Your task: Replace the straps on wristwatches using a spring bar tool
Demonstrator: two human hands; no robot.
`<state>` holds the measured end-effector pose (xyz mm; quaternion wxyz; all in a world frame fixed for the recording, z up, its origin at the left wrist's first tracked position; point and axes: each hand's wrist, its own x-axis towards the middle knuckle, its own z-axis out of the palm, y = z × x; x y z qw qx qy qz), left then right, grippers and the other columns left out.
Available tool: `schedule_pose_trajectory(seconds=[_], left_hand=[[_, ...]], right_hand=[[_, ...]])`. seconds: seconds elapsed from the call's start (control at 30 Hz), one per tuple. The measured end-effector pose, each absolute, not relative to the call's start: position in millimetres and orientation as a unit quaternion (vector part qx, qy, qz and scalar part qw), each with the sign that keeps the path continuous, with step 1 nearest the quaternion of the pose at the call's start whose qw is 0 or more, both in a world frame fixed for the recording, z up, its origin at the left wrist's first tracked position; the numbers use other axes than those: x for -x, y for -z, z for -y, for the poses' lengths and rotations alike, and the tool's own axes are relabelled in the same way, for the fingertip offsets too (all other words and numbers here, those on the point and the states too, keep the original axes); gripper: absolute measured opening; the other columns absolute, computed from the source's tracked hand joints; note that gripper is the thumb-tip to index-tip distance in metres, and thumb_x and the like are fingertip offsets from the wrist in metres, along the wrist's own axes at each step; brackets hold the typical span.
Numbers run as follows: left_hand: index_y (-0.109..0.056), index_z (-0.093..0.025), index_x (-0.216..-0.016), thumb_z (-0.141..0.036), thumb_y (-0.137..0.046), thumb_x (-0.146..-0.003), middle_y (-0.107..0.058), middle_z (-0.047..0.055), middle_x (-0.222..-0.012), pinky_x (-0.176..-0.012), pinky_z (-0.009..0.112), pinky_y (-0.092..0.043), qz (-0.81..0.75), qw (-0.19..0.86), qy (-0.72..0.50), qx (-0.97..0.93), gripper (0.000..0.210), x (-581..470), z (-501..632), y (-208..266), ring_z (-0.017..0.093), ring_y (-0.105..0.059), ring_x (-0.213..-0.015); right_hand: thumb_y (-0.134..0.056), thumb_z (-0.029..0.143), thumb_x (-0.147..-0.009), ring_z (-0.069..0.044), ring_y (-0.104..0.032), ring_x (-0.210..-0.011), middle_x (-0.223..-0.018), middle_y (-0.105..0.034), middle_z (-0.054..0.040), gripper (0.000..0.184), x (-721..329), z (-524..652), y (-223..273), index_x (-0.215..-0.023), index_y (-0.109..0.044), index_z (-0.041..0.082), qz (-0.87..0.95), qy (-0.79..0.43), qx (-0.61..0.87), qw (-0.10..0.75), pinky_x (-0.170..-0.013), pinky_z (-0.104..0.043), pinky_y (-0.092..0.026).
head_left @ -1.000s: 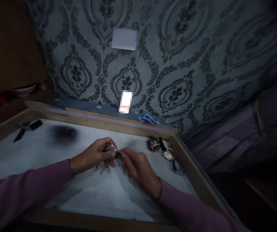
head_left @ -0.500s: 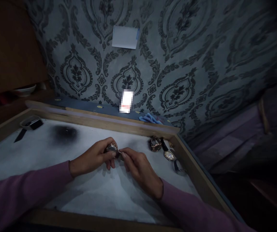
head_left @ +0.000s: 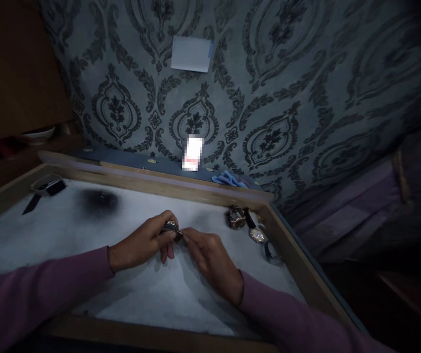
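Held in my left hand (head_left: pixel 140 245) is a small round watch (head_left: pixel 170 226) with a shiny metal case, its face tilted so that the dial cannot be read. The thumb lies across its near edge while the other fingers curl beneath. My right hand (head_left: pixel 212 257) is closed in a pinch at the watch's right side. Between its fingertips a thin metal piece (head_left: pixel 180 232) shows, reaching to the edge of the case; its full shape is hidden. Both hands are above the white surface (head_left: pixel 133 304) inside a wooden-rimmed tray.
At the tray's right lie a rose-gold watch (head_left: pixel 236 218), a gold-toned watch (head_left: pixel 257 235) with a black strap, and a dark band (head_left: pixel 272 253). A clear container (head_left: pixel 36 185) sits far left. Wooden edges (head_left: pixel 298 255) surround the surface. Behind lies a blue cloth (head_left: pixel 228 179).
The watch has tipped in my left hand, so less of its face shows. My right hand has rolled slightly, still pinching at the case's side.
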<state>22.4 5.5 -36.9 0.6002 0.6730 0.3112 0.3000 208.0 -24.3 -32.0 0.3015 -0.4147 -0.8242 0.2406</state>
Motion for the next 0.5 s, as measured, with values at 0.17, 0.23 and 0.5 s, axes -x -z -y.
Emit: schedule_pose_trajectory(seconds=[0.17, 0.23, 0.5], left_hand=[[-0.044, -0.017, -0.085, -0.038, -0.054, -0.088, -0.061, -0.001, -0.057, -0.044, 0.019, -0.042, -0.31, 0.63, -0.3, -0.646, 0.023, -22.9, -6.1, 38.3, 0.01, -0.056, -0.046], [-0.044, -0.017, -0.085, -0.039, -0.055, -0.087, -0.061, -0.001, -0.057, -0.043, 0.019, -0.041, -0.308, 0.636, -0.3, -0.641, 0.024, -23.2, -6.6, 39.5, 0.01, -0.055, -0.045], [-0.044, -0.017, -0.089, -0.034, -0.05, -0.091, -0.059, -0.003, -0.06, -0.045, 0.019, -0.045, -0.304, 0.616, -0.26, -0.678, 0.018, -19.0, -9.7, 33.6, 0.01, -0.058, -0.05]], right_hand=[[-0.035, 0.016, -0.097, -0.014, -0.06, -0.065, -0.075, -0.066, -0.0038, 0.029, -208.3, 24.5, 33.0, -0.085, -0.061, 0.017, 0.827, -0.258, 0.408, 0.287, -0.063, -0.024, -0.043], [-0.035, 0.016, -0.097, -0.014, -0.06, -0.064, -0.076, -0.066, -0.0038, 0.029, -208.7, 24.1, 33.9, -0.086, -0.062, 0.017, 0.832, -0.251, 0.405, 0.285, -0.062, -0.024, -0.043], [-0.036, 0.021, -0.098, -0.016, -0.063, -0.063, -0.071, -0.067, -0.0043, 0.028, -210.7, 22.1, 37.1, -0.089, -0.063, 0.016, 0.829, -0.228, 0.437, 0.263, -0.061, -0.024, -0.043]])
